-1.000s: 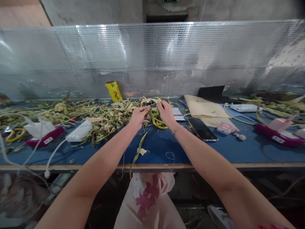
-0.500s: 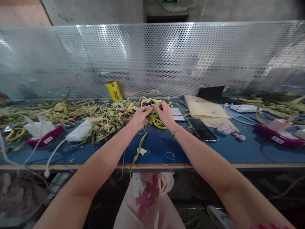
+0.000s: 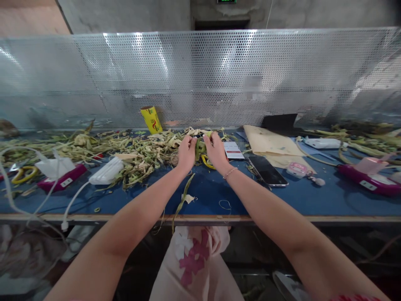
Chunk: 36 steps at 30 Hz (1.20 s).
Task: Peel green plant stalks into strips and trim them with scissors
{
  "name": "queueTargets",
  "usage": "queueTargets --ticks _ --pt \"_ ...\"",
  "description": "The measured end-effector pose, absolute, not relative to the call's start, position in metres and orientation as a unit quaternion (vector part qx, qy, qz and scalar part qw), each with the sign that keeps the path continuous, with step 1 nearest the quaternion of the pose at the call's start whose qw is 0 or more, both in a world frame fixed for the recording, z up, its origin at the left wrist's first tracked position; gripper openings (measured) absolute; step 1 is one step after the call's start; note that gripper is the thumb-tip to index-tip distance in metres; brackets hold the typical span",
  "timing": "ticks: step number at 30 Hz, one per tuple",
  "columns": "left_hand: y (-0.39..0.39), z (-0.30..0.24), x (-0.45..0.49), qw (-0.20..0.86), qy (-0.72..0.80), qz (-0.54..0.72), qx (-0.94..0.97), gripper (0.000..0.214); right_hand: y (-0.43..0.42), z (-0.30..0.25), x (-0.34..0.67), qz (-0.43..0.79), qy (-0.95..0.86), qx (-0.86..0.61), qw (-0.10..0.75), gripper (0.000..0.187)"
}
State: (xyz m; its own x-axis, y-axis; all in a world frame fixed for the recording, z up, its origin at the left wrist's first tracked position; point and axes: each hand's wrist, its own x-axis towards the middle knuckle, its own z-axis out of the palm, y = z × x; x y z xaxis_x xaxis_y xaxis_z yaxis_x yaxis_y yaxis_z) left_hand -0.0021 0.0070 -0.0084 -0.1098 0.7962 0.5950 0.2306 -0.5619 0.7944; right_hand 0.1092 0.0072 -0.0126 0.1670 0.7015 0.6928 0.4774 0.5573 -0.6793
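Observation:
Above the far half of the blue table, my left hand [image 3: 187,152] and my right hand [image 3: 214,151] are held close together, fingers curled. Between them is a small piece of green leaf strips [image 3: 199,149], apparently woven; both hands grip it from the sides. Fingers cover most of it. A pair of yellow-handled scissors or a similar yellow loop [image 3: 206,162] lies just below my right hand. Nearer me, a long green leaf strip [image 3: 183,200] hangs over the table edge beside a pale dry scrap [image 3: 189,198].
Dry leaf scraps [image 3: 140,150] are heaped on the left. A yellow paper cup [image 3: 152,120] stands behind them. On the right lie a black phone [image 3: 267,170], brown paper [image 3: 272,142] and a pink case [image 3: 296,169]. Purple power strips [image 3: 59,177] and white cables flank both sides. A perforated metal screen [image 3: 175,79] closes the back.
My hands have shifted around the green piece; the fingertips have moved slightly apart, and my left hand has turned more upright. The view has shifted slightly.

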Motion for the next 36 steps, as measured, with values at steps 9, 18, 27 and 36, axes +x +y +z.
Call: queueTargets --ticks 9,18,27,36 --pt "-0.001 -0.005 -0.003 0.184 0.398 0.635 0.636 0.027 0.0 -0.011 0.105 0.092 -0.665 -0.451 0.589 0.028" --pt "0.004 -0.002 -0.005 0.174 0.434 0.659 0.589 0.029 0.001 -0.006 0.107 0.111 -0.656 -0.444 0.6 0.025" --pt "0.018 0.004 -0.028 0.17 0.403 0.647 0.624 0.028 -0.003 -0.004 0.103 0.172 -0.664 -0.408 0.603 0.021" --pt "-0.001 0.01 -0.011 0.175 0.407 0.571 0.691 0.029 0.019 -0.004 0.131 0.183 -0.575 -0.456 0.653 0.024"
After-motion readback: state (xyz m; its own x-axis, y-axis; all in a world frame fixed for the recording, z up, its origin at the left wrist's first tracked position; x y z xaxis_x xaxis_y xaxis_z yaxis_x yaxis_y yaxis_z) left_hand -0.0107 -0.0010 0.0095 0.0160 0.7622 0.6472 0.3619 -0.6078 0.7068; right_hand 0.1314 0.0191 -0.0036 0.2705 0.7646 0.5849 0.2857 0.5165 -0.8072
